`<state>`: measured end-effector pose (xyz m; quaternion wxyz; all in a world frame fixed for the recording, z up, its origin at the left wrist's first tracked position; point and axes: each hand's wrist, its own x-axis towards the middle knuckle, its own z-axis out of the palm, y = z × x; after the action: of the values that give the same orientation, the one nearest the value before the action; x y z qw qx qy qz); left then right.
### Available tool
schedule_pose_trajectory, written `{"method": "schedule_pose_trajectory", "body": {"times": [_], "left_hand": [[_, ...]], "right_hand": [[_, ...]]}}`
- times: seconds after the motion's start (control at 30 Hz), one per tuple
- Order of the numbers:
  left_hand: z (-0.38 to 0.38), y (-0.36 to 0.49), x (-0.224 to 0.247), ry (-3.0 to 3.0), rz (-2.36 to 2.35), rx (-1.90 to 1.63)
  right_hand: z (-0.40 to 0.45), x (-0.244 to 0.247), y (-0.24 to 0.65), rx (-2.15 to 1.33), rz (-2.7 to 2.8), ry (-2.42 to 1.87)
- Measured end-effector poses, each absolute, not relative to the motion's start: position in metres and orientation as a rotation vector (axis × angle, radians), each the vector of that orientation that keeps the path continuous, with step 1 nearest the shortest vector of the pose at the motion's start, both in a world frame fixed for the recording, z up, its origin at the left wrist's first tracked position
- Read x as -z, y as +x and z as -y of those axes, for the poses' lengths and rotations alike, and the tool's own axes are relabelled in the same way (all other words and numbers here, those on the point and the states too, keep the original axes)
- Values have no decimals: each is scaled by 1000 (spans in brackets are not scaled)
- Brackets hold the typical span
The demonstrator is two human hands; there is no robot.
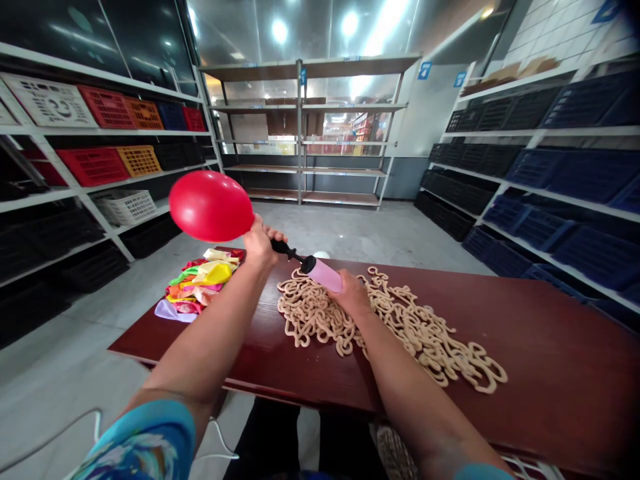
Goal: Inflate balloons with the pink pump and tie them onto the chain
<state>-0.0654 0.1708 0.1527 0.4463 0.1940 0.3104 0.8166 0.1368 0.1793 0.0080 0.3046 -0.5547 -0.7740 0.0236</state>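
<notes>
A large red balloon (211, 206), filled with air, is at my left hand (261, 241), which is closed at the balloon's neck and the black handle end of a hand pump. The pump's black rod runs from there into its pink barrel (326, 275). My right hand (351, 293) is wrapped round the far end of that barrel. Below and beside my right hand lies a spread of beige curled pieces (315, 313). A pile of flat balloons (200, 283) in several colours rests at the table's left end.
The dark red table (530, 333) stretches to the right. Shelves with red, orange and white crates (107, 107) stand on the left, dark blue and black crates (585, 173) on the right. A metal rack (300, 120) stands behind. A white cable (220, 437) lies on the floor.
</notes>
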Motion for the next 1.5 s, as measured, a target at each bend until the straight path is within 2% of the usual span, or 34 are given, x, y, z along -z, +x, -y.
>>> {"method": "schedule_pose_trajectory", "body": {"times": [0.23, 0.7, 0.9, 1.23, 1.33, 1.5], "left_hand": [[-161, -118, -204, 530, -776, -2148], [-178, -27, -119, 436, -812, -1984], [-173, -42, -130, 429, -794, -1991], [-161, -126, -202, 568, -816, -2131], [-165, -121, -193, 545, -805, -2175], [-179, -80, -151, 455, -830, -2086]], "right_hand": [[-185, -2, 134, -99, 2012, -1464], [-180, -5, 137, -103, 2094, -1552], [-181, -5, 140, -56, 2063, -1485], [-189, 6, 133, -118, 2017, -1409], [-189, 6, 132, -153, 2039, -1452], [-187, 3, 136, -101, 2065, -1514]]}}
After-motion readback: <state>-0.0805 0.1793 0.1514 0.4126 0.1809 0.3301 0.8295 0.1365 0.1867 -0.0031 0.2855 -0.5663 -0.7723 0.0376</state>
